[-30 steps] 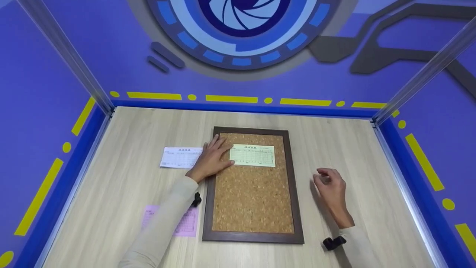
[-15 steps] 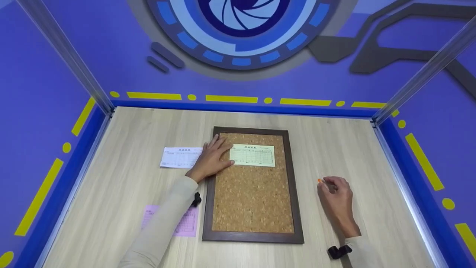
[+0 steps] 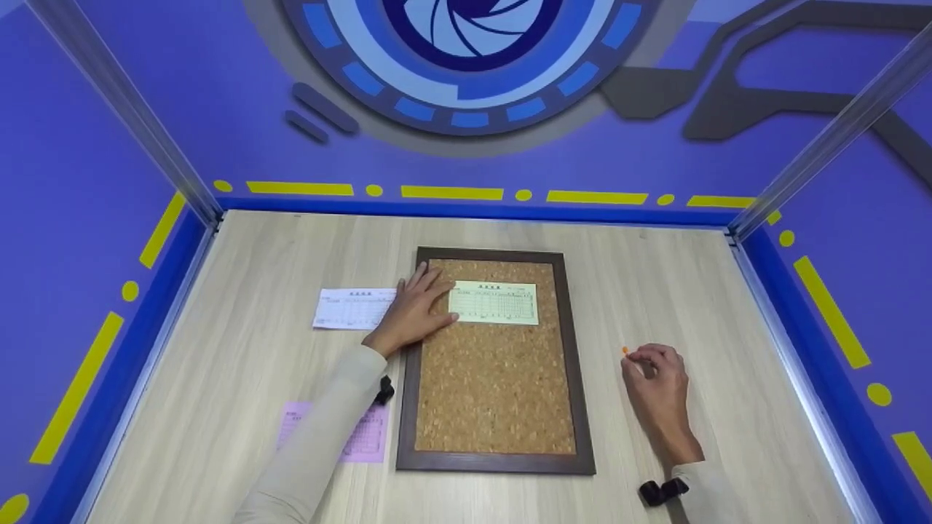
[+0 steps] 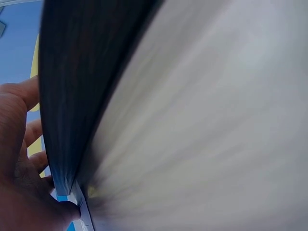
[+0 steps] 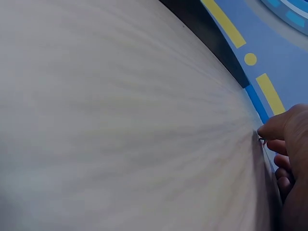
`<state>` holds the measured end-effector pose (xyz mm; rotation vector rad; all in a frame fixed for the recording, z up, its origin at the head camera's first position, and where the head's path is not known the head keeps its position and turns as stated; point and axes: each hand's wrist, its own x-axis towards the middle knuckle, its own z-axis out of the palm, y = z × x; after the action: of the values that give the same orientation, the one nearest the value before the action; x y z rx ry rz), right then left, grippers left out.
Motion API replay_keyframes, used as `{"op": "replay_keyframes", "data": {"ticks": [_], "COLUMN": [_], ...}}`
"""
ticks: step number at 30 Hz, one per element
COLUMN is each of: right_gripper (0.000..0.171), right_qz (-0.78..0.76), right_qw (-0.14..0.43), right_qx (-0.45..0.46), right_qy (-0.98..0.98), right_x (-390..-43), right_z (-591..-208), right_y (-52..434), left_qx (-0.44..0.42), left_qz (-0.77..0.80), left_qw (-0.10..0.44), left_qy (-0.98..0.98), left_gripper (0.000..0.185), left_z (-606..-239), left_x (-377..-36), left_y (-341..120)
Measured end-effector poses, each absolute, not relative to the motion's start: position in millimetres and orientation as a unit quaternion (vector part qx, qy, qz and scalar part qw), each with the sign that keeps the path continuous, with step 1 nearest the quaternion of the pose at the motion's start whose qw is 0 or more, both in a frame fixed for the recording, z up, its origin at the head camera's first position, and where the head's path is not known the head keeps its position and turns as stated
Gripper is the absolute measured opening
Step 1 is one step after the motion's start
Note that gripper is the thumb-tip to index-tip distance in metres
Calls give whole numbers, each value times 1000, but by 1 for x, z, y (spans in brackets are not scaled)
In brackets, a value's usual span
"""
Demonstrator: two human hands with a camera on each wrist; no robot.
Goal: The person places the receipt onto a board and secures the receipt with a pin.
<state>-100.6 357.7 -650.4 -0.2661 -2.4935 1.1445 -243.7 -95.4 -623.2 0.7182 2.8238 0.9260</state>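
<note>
A corkboard (image 3: 495,393) in a dark brown frame lies on the table, with a pale green printed slip (image 3: 502,303) on its upper part. My left hand (image 3: 413,313) rests across the board's left frame with fingers spread, its fingertip and thumb tip at the slip's left edge. To the right of the board, my right hand (image 3: 661,382) pinches a small orange push pin (image 3: 625,351) between thumb and forefinger. In the right wrist view the fingertips hide most of the pin.
A white printed slip (image 3: 353,308) lies left of the board, partly under the left hand in the head view. Nearer the front, a pink slip (image 3: 366,435) is partly hidden by the left sleeve. Blue walls (image 3: 182,131) enclose the table (image 3: 255,255).
My right hand has shifted slightly toward the front and right, and the orange push pin now shows at its fingertips. The left hand and the green slip have stayed in place.
</note>
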Motion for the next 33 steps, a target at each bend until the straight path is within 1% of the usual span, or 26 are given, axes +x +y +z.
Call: {"op": "replay_keyframes", "data": {"ticks": [15, 18, 22, 25, 33], "right_gripper": [6, 7, 11, 11, 8], "right_qz": [412, 414, 420, 425, 452], "right_qw": [202, 222, 257, 267, 226], "right_qx": [-76, -54, -3, 25, 35], "right_qy": [-885, -881, -871, -865, -862], "right_x": [-106, -112, -126, -136, -160], "right_z": [-647, -645, -641, -636, -623], "right_y": [352, 349, 343, 336, 311], "left_qx": [234, 234, 230, 229, 230], "left_qz": [309, 309, 311, 314, 309], "left_qw": [42, 45, 48, 49, 46], "left_qy": [921, 921, 921, 920, 922], "left_gripper": [70, 70, 70, 69, 70], "left_z": [-623, -622, -622, -622, -623], "left_x": [-246, -245, -245, -244, -245], "left_y": [-98, -98, -97, -96, -94]}}
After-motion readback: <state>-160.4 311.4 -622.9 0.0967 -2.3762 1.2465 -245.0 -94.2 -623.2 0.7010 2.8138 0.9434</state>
